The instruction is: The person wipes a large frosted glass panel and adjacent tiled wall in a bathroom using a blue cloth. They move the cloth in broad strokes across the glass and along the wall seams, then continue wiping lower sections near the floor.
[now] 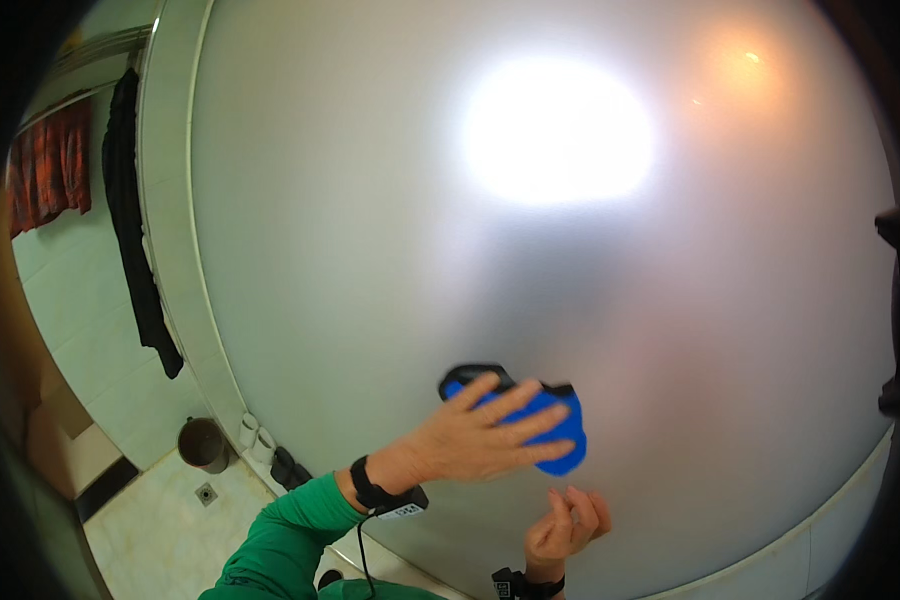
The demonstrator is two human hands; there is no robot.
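My left hand (pixel 487 435) lies spread over a blue and black cloth (pixel 559 442), pressing it flat against a large frosted glass panel (pixel 330 247). The cloth's black edge shows above the fingers, and its blue part sticks out past the fingertips. Below and to the right of the cloth, my right hand (pixel 568 525) is raised near the glass with its fingers curled inward and no object visible in it. A black strap with a small device circles each wrist.
At the left, a dark garment (pixel 131 225) and a red checked cloth (pixel 56 165) hang by a tiled wall. A brown bucket (pixel 203 445) stands near a floor drain (pixel 206 493). White shoes (pixel 259 442) and dark shoes (pixel 289 469) line the panel's base.
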